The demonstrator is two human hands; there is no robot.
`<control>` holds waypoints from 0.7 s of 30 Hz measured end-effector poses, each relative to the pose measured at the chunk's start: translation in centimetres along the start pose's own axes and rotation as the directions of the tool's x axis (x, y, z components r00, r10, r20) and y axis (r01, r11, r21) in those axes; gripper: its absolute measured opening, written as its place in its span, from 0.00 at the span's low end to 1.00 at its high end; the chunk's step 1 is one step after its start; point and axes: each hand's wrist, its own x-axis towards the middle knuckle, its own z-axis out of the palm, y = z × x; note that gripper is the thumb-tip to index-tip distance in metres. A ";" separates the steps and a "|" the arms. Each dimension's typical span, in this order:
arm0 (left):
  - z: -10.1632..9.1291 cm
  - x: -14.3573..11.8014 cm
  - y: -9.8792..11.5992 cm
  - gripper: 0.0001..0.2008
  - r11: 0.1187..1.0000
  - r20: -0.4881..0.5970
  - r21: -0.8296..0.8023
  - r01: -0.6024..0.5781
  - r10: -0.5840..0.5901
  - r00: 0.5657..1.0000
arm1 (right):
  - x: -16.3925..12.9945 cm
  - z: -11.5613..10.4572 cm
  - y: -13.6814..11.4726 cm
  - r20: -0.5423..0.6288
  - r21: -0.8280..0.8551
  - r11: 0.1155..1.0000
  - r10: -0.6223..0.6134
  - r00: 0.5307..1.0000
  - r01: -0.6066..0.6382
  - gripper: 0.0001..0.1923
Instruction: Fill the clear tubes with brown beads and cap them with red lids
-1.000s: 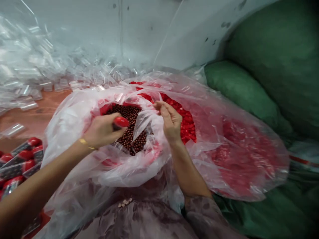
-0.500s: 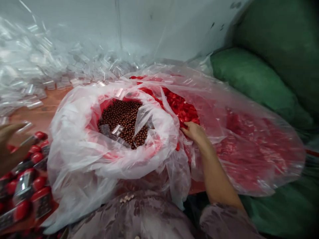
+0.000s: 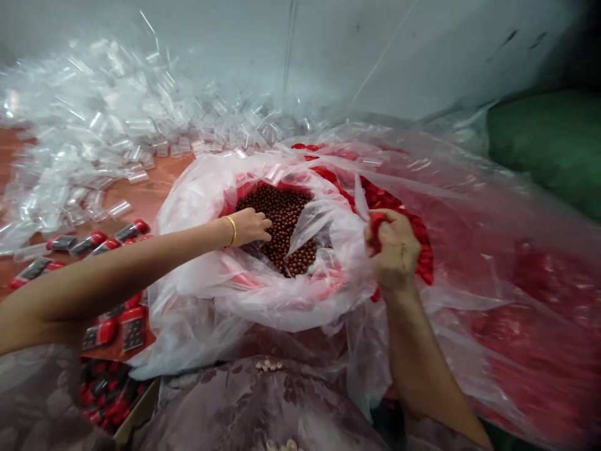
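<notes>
My left hand (image 3: pixel 252 227), with a gold bangle at the wrist, reaches over the rim of a white plastic bag (image 3: pixel 188 250). Its fingers curl down at the left edge of the small brown balls (image 3: pixel 282 216) in the bag; what they grip is hidden. A bit of clear plastic shows just beneath them. To the right of that bag, my right hand (image 3: pixel 398 250) is closed with a red cap (image 3: pixel 376 228) between thumb and fingers. Behind it lie many loose red caps (image 3: pixel 416 228) inside a large clear bag (image 3: pixel 451 250).
Clear empty containers (image 3: pixel 107 119) are heaped at the back left against the pale wall (image 3: pixel 328 56). Filled containers with red caps (image 3: pixel 134 322) lie on the orange surface (image 3: pixel 157 178), and more sit in a box below. A green sack (image 3: pixel 544 150) stands at the right.
My left hand has come from the left edge into the bag of brown balls. My right hand has lifted off the red caps with one in its fingers. The view has swung left.
</notes>
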 end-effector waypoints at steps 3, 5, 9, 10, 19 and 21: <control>0.5 1.1 -1.1 0.12 0.997 0.095 -0.072 -0.036 0.043 0.995 | -0.7 3.6 -1.2 0.088 0.190 0.982 -0.026 0.996 0.009 0.13; 0.4 1.4 -1.5 0.11 0.989 0.159 -0.123 0.076 -0.056 0.986 | -0.7 5.0 -1.2 0.145 0.221 0.975 -0.001 0.989 -0.031 0.13; 0.2 1.8 -2.1 0.17 0.878 0.264 -0.249 0.408 -0.344 0.901 | -0.3 5.6 -0.6 0.243 0.298 0.941 0.087 0.966 -0.160 0.14; 0.3 2.1 -2.3 0.16 0.824 0.313 -0.305 0.477 -0.386 0.868 | -0.2 5.6 -0.5 0.250 0.318 0.931 0.101 0.963 -0.181 0.14; 1.1 8.5 -1.0 0.14 0.445 0.402 -0.637 0.629 -0.504 0.764 | -0.1 5.3 -0.6 0.233 0.408 0.878 0.167 0.958 -0.252 0.16; 1.3 9.0 -0.8 0.16 0.368 0.388 -0.712 0.598 -0.503 0.772 | 0.0 5.3 -0.5 0.196 0.416 0.864 0.218 0.956 -0.283 0.17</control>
